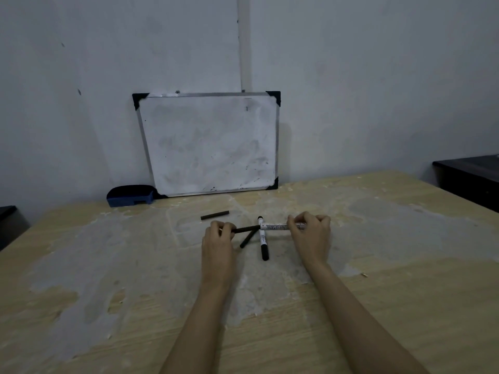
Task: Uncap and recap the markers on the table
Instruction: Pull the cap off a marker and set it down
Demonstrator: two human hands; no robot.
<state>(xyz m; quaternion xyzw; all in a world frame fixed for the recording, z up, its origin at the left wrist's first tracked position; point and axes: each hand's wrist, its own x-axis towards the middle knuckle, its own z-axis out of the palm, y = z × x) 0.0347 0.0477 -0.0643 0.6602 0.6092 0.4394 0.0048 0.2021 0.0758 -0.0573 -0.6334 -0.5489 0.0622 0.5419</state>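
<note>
Marker held crosswise, cap leftward.
Left hand pinches cap, right hand clamps barrel; long axis left-right.

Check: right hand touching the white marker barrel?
Touching. Head view shows the right hand with fingers pinched around the white marker barrel.

Worn wooden table; on it: marker, two caps, eraser, whiteboard.
</note>
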